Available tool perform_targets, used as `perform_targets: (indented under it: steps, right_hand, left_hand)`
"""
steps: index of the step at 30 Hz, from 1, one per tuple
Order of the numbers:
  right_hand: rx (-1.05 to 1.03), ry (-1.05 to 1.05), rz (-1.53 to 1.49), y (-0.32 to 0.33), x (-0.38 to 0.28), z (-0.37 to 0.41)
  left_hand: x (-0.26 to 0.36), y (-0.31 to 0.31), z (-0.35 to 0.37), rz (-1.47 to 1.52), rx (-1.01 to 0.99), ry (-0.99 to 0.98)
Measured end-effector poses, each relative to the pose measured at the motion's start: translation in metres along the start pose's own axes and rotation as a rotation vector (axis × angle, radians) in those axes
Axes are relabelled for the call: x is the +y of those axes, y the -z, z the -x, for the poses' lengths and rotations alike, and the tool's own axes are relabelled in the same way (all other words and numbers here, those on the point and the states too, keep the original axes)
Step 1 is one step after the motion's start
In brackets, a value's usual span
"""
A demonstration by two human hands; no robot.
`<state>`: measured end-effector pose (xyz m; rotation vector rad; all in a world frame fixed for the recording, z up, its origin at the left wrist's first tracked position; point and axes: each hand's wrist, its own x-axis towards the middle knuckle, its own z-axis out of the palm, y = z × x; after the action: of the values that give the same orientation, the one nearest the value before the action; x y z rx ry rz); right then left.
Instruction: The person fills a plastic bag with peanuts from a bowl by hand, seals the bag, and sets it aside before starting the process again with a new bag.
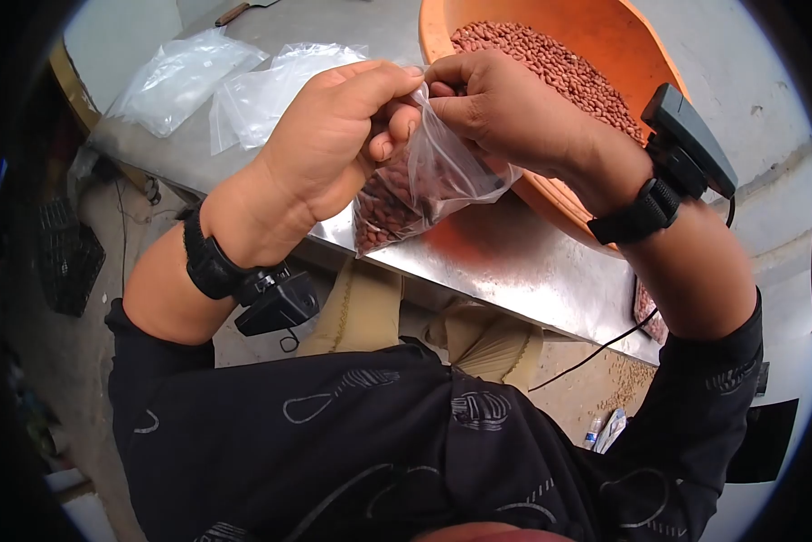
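A clear plastic bag (435,178), its lower part filled with reddish-brown kernels that look like peanuts or beans (383,212), hangs at the table's front edge. My left hand (338,122) pinches the bag's gathered top between thumb and fingers. Close beside it, my right hand (492,104) is closed on the same top edge, its fingertips partly hidden. Behind the right hand stands a large orange basin (438,27) holding a heap of the same kernels (550,68).
Stacks of clear plastic bags (185,77) lie at the back left of the metal table (532,280). A wooden-handled tool (233,14) is at the far edge. Another filled bag (648,312) sits at the right edge. A black cable (596,350) hangs near my right arm.
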<state>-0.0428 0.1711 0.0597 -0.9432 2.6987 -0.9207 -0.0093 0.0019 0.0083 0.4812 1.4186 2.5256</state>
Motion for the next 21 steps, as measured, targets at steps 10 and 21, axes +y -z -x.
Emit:
perform_targets:
  steps: [10,21]
  right_hand:
    - [-0.139,-0.027,0.18,0.019,-0.02,0.01]
    - [0.068,0.297,0.75,0.079,0.133,-0.055]
  left_hand:
    - [0.001,-0.003,0.008,-0.008,0.033,0.019]
    - [0.002,0.013,0.01,0.09,-0.017,0.06]
